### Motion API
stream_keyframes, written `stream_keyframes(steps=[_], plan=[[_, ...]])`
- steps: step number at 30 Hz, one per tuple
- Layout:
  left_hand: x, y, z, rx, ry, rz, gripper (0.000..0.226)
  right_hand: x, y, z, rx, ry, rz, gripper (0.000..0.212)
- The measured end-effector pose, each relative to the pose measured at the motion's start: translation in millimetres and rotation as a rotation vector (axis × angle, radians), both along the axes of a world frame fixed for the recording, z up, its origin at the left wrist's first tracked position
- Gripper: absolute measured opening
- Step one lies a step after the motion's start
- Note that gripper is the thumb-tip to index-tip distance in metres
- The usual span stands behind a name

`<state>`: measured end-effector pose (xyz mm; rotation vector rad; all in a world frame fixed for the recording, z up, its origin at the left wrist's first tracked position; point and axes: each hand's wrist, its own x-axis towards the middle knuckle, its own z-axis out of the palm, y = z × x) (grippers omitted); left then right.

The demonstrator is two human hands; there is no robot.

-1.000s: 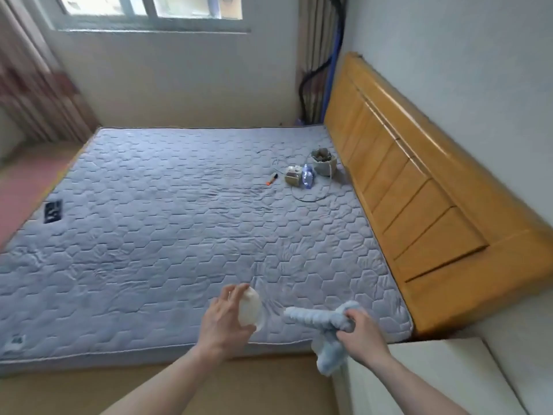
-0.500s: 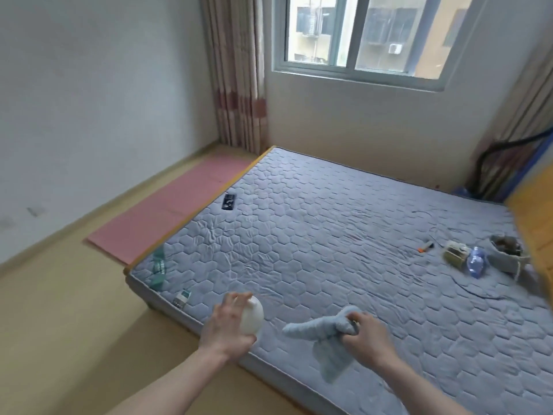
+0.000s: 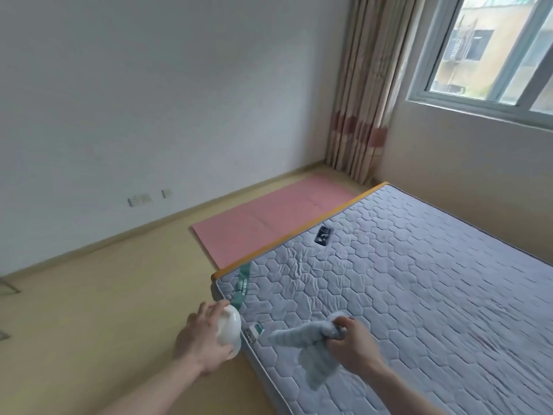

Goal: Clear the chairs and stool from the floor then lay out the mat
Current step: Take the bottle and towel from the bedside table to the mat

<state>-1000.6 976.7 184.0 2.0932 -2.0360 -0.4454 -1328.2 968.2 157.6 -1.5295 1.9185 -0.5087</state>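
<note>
Now, left hand [image 3: 201,339]: grips white bottle [image 3: 229,327]
Right hand [image 3: 353,342]: grips blue cloth [image 3: 311,351]
Mat [image 3: 269,217]: flat on floor [image 3: 98,319], along bed [image 3: 404,283] edge

The room is lit evenly by soft daylight admitted through the window [image 3: 490,52] at upper right. Shadows are faint and no glare is seen. Straight lines are bowed by wide-angle distortion toward the edges, and slight softness is noted throughout.

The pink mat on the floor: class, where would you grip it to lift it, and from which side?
Probably the near short edge of the pink mat, approached from the open floor: its long right side lies against the bed, and its far end nears the curtain.
</note>
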Motion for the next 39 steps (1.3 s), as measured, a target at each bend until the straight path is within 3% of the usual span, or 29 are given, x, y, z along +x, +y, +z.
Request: stream_keyframes(steps=[7, 16, 25, 39], plan=[[89, -60, 7, -0.019, 0.014, 0.269, 0.083, 92, -143, 7, -0.015, 0.062, 0.259, 0.016], [221, -144, -1, -0.006, 0.011, 0.412, 0.082, 243, -272, 24, -0.069, 0.045, 0.398, 0.026], [352, -264, 9, -0.023, -0.006, 0.344, 0.084, 364, -369, 29, -0.117, 0.036, 0.305, 0.020], [456, -479, 10, -0.016, 0.026, 0.247, 0.084, 455, -562, 13, -0.047, 0.005, 0.199, 0.014]])
